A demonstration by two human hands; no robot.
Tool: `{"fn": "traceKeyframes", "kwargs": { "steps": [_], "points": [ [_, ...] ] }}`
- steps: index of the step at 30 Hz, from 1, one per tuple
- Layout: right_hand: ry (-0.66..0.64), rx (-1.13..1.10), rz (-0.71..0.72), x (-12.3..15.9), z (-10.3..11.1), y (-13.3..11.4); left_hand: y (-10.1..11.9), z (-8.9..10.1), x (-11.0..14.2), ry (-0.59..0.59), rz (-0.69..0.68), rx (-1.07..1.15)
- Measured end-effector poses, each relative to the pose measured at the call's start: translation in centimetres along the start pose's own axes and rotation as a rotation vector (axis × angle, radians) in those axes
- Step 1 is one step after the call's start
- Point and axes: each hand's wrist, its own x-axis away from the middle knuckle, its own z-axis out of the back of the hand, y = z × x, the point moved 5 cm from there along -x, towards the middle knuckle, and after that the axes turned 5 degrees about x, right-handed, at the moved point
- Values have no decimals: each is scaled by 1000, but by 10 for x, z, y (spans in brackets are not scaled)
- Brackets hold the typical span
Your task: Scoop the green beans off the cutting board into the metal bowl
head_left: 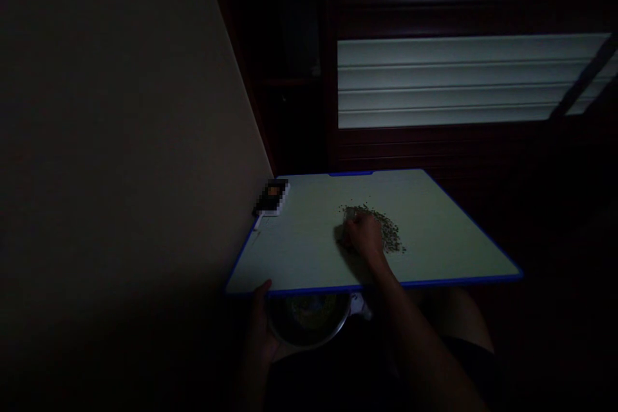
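Small dark grains [392, 235], perhaps seeds or beans, lie in a loose patch on the white folding table [449, 232] with a blue edge. My right hand [365, 235] is closed at the left side of this patch. A small pale, see-through thing [349, 213] shows at its fingers; its kind is too dim to tell. Below the table's near edge is a round metal bowl [333, 335], with unclear contents inside. My left hand [263, 328] grips the bowl's left side, its thumb up by the table edge.
A dark device with a light rim [273, 198], its screen blurred out, stands at the table's far left corner. A plain wall [145, 141] borders the left side. Behind the table is dark wooden furniture with a pale slatted panel [444, 84]. The room is very dim.
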Motion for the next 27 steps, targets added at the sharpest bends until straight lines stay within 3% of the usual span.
{"fn": "traceKeyframes", "kwargs": {
  "steps": [3, 11, 16, 18, 21, 27],
  "points": [
    [-30, -40, 23, 1, 2, -2, 2, 0, -2, 15, -71, 6],
    [-170, -71, 119, 23, -3, -9, -28, 8, -25, -15, 75, -39],
    [-156, -58, 111, 21, 4, 5, -23, 0, -13, 8, 54, -21],
    [-144, -65, 107, 19, 8, 12, -25, -7, -5, -11, 144, -39],
    [-141, -105, 120, 17, 12, 19, -28, -13, 1, -12, 149, -13],
    [-181, -218, 177, -3, 30, 32, -41, -9, -3, 1, 149, 30]
  ]
}}
